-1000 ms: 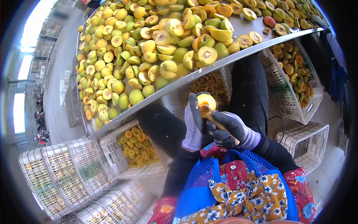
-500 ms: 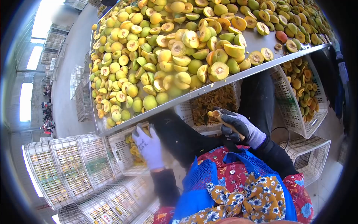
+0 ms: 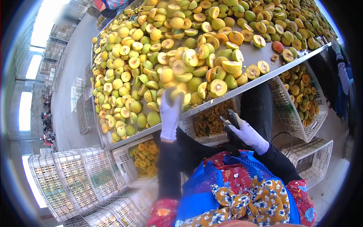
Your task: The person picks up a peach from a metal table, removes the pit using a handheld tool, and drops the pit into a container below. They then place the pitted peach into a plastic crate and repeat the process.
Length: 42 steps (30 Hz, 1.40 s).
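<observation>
Had the left hand [image 3: 169, 113] over the fruit pile [image 3: 189, 56] at the near edge of the surface [image 3: 258, 51]; blurred, could not tell if open or closed. Held a tool [image 3: 230, 116] closed in the right hand [image 3: 244, 132], nearer and to the right of the fruit pile.

- fruit [image 3: 159, 56] lay heaped on the table [image 3: 264, 51].
- left hand [image 3: 170, 113] was at the table's near edge, over the fruit.
- right hand [image 3: 242, 130], gripping a tool [image 3: 230, 116], sat below that edge, over a crate [image 3: 188, 125].
- stacked crates [image 3: 72, 178] stood far left.
</observation>
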### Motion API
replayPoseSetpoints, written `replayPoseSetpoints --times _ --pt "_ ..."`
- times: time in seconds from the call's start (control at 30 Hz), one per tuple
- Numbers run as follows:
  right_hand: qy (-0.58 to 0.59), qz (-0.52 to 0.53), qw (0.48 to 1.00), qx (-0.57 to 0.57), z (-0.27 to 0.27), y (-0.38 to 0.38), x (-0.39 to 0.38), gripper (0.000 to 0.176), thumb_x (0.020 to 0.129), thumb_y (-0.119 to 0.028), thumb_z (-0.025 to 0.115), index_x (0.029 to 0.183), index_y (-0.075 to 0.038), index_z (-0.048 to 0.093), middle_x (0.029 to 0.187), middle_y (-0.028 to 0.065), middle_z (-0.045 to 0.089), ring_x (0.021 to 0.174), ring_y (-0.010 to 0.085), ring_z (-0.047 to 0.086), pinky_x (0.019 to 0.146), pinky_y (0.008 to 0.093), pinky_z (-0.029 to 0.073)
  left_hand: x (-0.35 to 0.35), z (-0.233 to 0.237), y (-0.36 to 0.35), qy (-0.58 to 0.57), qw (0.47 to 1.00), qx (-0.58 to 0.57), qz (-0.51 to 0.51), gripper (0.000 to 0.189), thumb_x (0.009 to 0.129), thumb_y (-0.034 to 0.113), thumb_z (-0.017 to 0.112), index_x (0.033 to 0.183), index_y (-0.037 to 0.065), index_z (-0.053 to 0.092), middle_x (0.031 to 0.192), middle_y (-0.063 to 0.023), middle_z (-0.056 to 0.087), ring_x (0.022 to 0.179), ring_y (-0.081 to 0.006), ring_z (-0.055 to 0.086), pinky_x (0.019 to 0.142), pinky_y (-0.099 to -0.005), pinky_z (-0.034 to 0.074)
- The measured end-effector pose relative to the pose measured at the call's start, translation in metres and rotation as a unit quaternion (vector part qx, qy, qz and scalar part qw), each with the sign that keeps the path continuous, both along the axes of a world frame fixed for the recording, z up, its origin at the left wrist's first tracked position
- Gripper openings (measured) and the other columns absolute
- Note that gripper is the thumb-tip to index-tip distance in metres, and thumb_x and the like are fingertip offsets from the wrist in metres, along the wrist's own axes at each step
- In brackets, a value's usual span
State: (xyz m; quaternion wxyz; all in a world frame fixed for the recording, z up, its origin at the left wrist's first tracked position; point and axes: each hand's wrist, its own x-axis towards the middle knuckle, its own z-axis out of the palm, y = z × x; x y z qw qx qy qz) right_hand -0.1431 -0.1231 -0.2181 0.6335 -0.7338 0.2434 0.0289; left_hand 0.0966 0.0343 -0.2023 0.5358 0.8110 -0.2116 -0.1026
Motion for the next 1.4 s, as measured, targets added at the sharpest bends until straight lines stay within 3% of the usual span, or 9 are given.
replayPoseSetpoints --times 0.07,0.3,0.47,0.57,0.73,0.83,1.2,1.3,1.4 --pt "-0.026 0.022 0.999 -0.028 0.01 0.0 0.006 0.034 0.098 -0.023 0.058 0.122 0.001 0.052 0.072 0.0179 0.064 0.068 0.0307 0.067 0.066 0.041 0.051 -0.005 0.0 0.01 0.237 0.952 -0.19 0.048 0.037 0.097 0.039 0.058 0.111 0.005 0.059 0.092 -0.0084 0.066 0.063 -0.0168 0.063 0.049 -0.024 0.046" --pt "-0.103 0.093 0.982 -0.13 0.042 0.005 0.03 0.023 0.096 -0.021 0.059 0.1 -0.001 0.05 0.072 0.0221 0.062 0.071 0.0421 0.064 0.06 0.0472 0.049 -0.018 0.009 0.017 0.345 0.88 -0.314 0.087 0.042 0.097 0.051 0.054 0.11 0.011 0.059 0.087 -0.0057 0.065 0.063 -0.0162 0.061 0.048 -0.0234 0.044" --pt "-0.174 0.135 0.948 -0.231 0.069 0.016 0.044 0.022 0.094 -0.017 0.061 0.1 -0.001 0.047 0.072 0.0196 0.062 0.066 0.0421 0.062 0.056 0.0486 0.048 -0.053 0.026 0.007 0.471 0.853 -0.194 0.109 0.065 0.096 0.07 0.034 0.108 0.011 0.059 0.069 -0.003 0.061 0.048 -0.0131 0.055 0.037 -0.0235 0.034" --pt "-0.114 0.176 0.944 -0.254 0.086 0.019 0.051 0.024 0.095 -0.021 0.059 0.1 -0.001 0.047 0.073 0.0203 0.062 0.067 0.0421 0.063 0.056 0.0496 0.048 -0.075 0.031 0.006 0.41 0.899 -0.146 0.052 0.068 0.097 0.068 0.034 0.112 0.008 0.062 0.076 -0.0034 0.064 0.052 -0.0105 0.057 0.039 -0.0221 0.039" --pt "-0.072 0.194 0.941 -0.268 0.077 0.025 0.049 0.026 0.096 -0.025 0.058 0.1 -0.002 0.046 0.07 0.0197 0.062 0.063 0.0421 0.062 0.052 0.0495 0.048 -0.093 0.027 0.001 0.28 0.944 -0.167 0.039 0.057 0.106 0.048 0.035 0.106 -0.002 0.063 0.09 -0.0096 0.066 0.078 -0.0153 0.064 0.071 -0.0273 0.054" --pt "-0.049 0.212 0.941 -0.261 0.074 0.028 0.046 0.026 0.097 -0.025 0.057 0.099 -0.002 0.046 0.068 0.02 0.061 0.062 0.0424 0.062 0.052 0.0497 0.047 -0.096 -0.002 0.01 0.157 0.98 -0.117 0.038 0.05 0.107 0.039 0.037 0.104 -0.003 0.064 0.091 -0.0096 0.066 0.08 -0.0156 0.063 0.073 -0.0281 0.053" --pt "-0.005 0.197 0.979 -0.042 0.069 0.027 0.038 0.031 0.099 -0.028 0.052 0.099 0.003 0.049 0.083 0.0287 0.06 0.081 0.0456 0.062 0.067 0.0518 0.047 -0.117 0.019 -0.002 0.086 0.993 -0.048 0.07 0.045 0.108 0.03 0.037 0.096 -0.004 0.064 0.089 -0.0103 0.067 0.08 -0.0183 0.064 0.074 -0.0314 0.052" --pt "0.011 0.206 0.97 -0.127 0.063 0.033 0.032 0.031 0.099 -0.029 0.051 0.098 0.002 0.051 0.083 0.0278 0.061 0.081 0.0455 0.062 0.067 0.0503 0.048 -0.117 0.005 0.004 -0.072 0.996 0.037 0.034 0.039 0.106 0.025 0.039 0.097 -0.004 0.064 0.087 -0.0117 0.067 0.078 -0.0202 0.064 0.073 -0.0327 0.051" --pt "-0.053 0.173 0.983 -0.04 0.041 0.031 0.029 0.032 0.1 -0.03 0.049 0.099 0.002 0.052 0.081 0.0277 0.061 0.077 0.045 0.063 0.065 0.0485 0.05 -0.115 0.007 0.004 0.026 0.999 0.025 0.039 0.032 0.104 0.02 0.041 0.104 -0.003 0.064 0.09 -0.0128 0.067 0.08 -0.022 0.064 0.075 -0.034 0.051"
